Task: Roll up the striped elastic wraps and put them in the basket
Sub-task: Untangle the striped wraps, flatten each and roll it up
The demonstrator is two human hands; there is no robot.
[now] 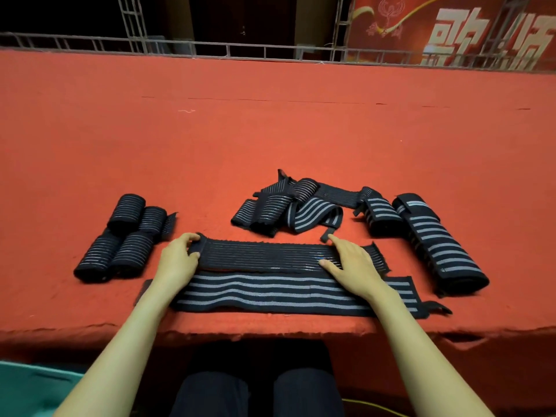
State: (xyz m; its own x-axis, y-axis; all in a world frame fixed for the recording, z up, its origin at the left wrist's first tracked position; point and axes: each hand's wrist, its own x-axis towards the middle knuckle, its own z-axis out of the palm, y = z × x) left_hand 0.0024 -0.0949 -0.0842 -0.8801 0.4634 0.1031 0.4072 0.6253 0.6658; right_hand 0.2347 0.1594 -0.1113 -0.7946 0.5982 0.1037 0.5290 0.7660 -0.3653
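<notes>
Head view: a broad table (270, 130) covered in red felt fills most of the scene, its near edge frayed above the person's dark-trousered knees. A grey metal truss rail (180, 46) runs along the far edge, with darkness behind it and a red banner (391, 40) bearing large white characters at upper right. A teal sheet (30, 386) shows at bottom left and a yellow cable (376, 407) at bottom right. The thin-striped wrap (264, 255) lies flat across the near middle of the felt. The left hand (177, 260) curls fingers and thumb round its left end, while the right hand (352, 263) presses its right part with straight, slightly spread fingers. Just nearer lies a wide-striped wrap (270, 293), flat under both wrists. A cluster of rolled wraps (120, 236) sits to the left, a loose pile (288, 206) lies behind, and a long wrap (433, 242) lies to the right
</notes>
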